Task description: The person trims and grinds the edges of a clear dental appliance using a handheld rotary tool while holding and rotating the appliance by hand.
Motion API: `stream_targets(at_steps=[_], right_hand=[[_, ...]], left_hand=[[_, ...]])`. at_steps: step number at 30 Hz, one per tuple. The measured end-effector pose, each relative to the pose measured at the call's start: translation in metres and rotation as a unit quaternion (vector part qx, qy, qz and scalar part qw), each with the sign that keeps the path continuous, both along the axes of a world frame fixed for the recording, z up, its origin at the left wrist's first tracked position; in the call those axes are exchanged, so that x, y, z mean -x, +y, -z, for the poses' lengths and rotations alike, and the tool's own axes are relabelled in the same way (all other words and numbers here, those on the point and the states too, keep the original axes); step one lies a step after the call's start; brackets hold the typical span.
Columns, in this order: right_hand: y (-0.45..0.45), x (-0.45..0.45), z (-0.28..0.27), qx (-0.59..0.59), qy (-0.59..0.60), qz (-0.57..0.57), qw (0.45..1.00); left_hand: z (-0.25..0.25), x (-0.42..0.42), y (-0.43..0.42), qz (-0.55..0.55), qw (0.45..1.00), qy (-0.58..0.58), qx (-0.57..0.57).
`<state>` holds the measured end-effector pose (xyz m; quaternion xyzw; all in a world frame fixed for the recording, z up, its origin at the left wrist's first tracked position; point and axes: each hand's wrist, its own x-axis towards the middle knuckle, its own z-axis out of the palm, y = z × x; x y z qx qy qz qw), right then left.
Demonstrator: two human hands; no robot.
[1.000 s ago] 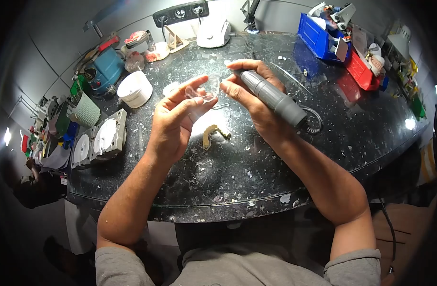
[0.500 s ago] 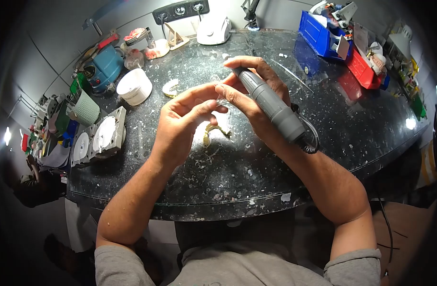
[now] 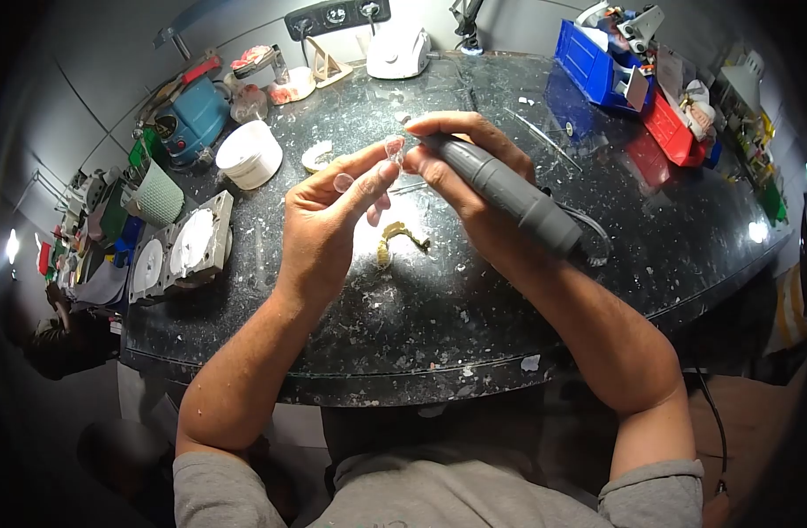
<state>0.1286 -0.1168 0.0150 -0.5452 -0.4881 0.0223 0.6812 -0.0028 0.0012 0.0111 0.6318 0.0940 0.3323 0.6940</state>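
Observation:
My left hand (image 3: 320, 211) pinches a small clear plastic piece (image 3: 395, 150) between thumb and fingertips; part of it shows past the fingers, and its full shape is hidden. In my right hand (image 3: 468, 204) lies a thick grey rotary handpiece (image 3: 513, 198), slanting with its cable end toward the lower right. Its front end is close to the clear piece, but I cannot tell whether they touch. On the table below my hands rests a yellowish horseshoe-shaped dental arch (image 3: 393, 231). A paler arch (image 3: 315, 157) lies behind my left hand.
A white tub (image 3: 249, 157) and an open metal flask (image 3: 212, 251) with white plaster stand at left. A white control unit (image 3: 398, 55) is at the back. At right are blue (image 3: 588, 66) and red (image 3: 667, 128) bins and a thin metal tool (image 3: 544, 138).
My hands have drawn slightly apart, and the clear piece shows more plainly at my left fingertips. The handpiece has shifted a little to the right and tilted flatter.

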Motion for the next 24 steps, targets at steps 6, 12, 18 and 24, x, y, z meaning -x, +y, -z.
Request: stream_targets(at_steps=[6,12,18,24], right_hand=[[-0.004,-0.004,-0.004,-0.061,-0.115,0.025,0.991],[0.004,0.001,0.006,-0.088,-0.088,-0.037,0.992],[0.006,0.000,0.007,-0.088,-0.110,-0.038,0.989],[0.006,-0.004,0.006,-0.095,-0.140,-0.067,0.983]], left_hand=[[0.001,0.001,0.001,-0.016,1.000,0.005,-0.010],[0.000,0.003,0.000,0.000,1.000,-0.003,0.005],[0.005,0.002,0.004,-0.002,1.000,-0.006,-0.001],[0.005,0.002,0.006,-0.040,0.998,0.010,-0.053]])
